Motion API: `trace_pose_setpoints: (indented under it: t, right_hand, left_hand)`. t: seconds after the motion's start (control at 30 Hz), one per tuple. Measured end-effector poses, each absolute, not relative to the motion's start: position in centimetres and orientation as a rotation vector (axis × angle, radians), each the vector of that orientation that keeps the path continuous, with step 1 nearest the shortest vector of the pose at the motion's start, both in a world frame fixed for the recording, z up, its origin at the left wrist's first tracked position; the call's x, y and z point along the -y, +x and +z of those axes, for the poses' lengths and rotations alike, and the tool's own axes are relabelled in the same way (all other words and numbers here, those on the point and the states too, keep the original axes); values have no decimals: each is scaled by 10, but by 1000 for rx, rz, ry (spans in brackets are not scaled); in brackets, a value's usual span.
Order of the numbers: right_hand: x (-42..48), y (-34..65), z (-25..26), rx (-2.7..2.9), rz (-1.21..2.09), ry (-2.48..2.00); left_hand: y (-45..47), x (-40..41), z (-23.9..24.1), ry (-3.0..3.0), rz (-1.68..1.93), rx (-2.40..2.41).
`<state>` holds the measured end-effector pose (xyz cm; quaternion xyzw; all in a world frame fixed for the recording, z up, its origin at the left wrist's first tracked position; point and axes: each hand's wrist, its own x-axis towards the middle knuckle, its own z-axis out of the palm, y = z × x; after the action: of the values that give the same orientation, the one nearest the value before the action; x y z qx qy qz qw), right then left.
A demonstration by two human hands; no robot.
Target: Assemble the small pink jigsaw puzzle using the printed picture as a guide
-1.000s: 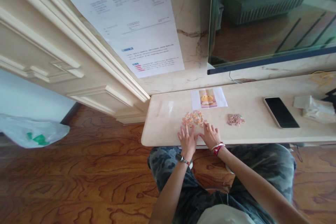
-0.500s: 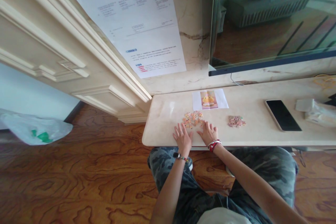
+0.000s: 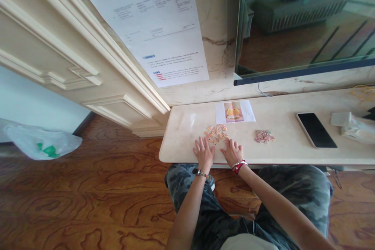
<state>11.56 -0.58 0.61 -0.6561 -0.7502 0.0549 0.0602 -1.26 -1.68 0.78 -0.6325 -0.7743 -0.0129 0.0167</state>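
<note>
Left hand (image 3: 203,152) and right hand (image 3: 233,151) lie flat and open on the desk (image 3: 181,133), fingers spread, gripping nothing, fingertips at the 6 o'clock edge of the pile of puzzle pieces (image 3: 216,133), seemingly corralling it; printed picture (image 3: 234,111) at its 12 o'clock, smaller pile (image 3: 264,136) at 3 o'clock.

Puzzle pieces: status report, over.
Left hand, right hand open, flat by puzzle pile. Pile loose on counter. Second pile, phone apart, rightward.

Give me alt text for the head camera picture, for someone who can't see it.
A person's left hand and right hand rest flat on a marble shelf by a pile of small colourful pieces. A smaller pile, a printed picture and a phone lie nearby.
</note>
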Motion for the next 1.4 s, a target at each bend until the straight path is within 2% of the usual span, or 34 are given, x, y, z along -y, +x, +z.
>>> trace_pose_setpoints:
  t: [0.17,0.3,0.43,0.57,0.83,1.4]
  right_hand:
    - [1,132,17,2204,109,-2002]
    - [-4,202,22,1919,-70,-2163]
    - [-8,283,13,1840,-83,-2318]
    - [-13,316,4,1985,-59,-2328]
    - [-29,306,1,2179,24,-2265]
    - [-49,221,6,2331,135,-2096]
  left_hand:
    - [-13,19,16,-1928,-55,2423]
    - [0,28,29,-1948,-123,2373]
    - [46,26,37,-2270,-242,2105]
    - [111,-3,35,-2581,-315,1873]
    - [167,-58,19,-2852,-279,1705]
    - [91,-49,23,-2634,-253,1957]
